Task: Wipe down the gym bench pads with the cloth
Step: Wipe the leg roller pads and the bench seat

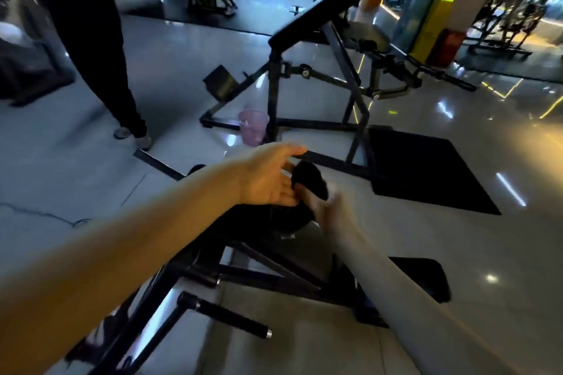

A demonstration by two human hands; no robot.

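Observation:
A dark cloth point(309, 178) hangs bunched between my two hands near the middle of the view. My right hand point(327, 211) pinches its lower end from below; the hand is blurred. Beside the cloth on the left, my left hand point(272, 176) has its fingers straight and its palm against the fabric. Under both hands lies a black bench pad point(274, 219) on a black steel frame point(243, 271). A second bench with a long, tilted black pad point(323, 6) stands beyond.
A pink plastic cup point(253, 130) stands on the glossy floor by the far bench's frame. A person in black point(91, 39) stands at the upper left. A black floor mat point(426, 170) lies to the right. Weight machines point(515, 9) line the back.

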